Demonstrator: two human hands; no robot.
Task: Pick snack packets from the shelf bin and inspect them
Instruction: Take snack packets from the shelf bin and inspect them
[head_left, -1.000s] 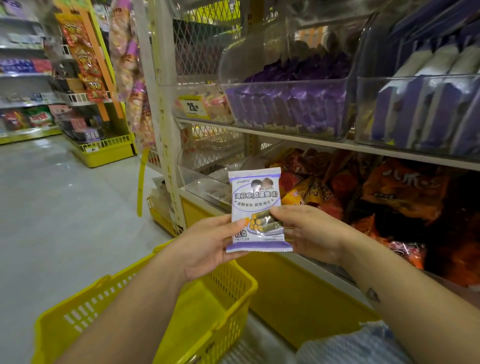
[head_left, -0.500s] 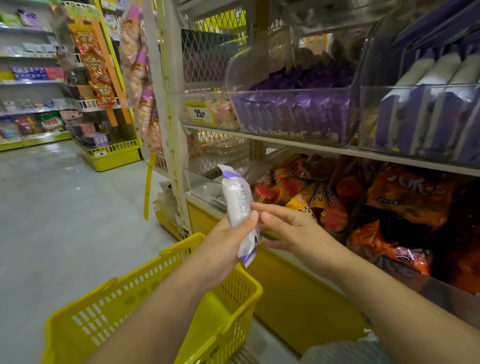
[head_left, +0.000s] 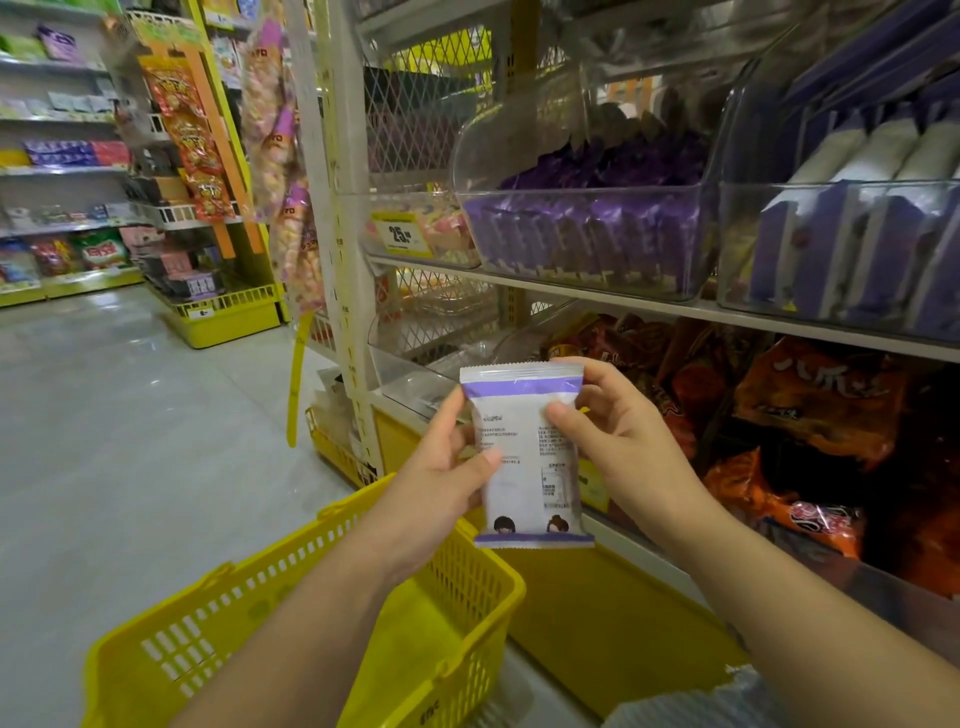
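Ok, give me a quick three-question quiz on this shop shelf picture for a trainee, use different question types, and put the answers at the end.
1. True or false: the snack packet is held by the left hand alone.
2. Which colour are the packets in the clear bin on the shelf above the held packet? A orange, B purple, C green.
3. Fill in: the slotted basket low in the view is ____.

Key
1. False: the right hand pinches its other edge.
2. B.
3. Yellow.
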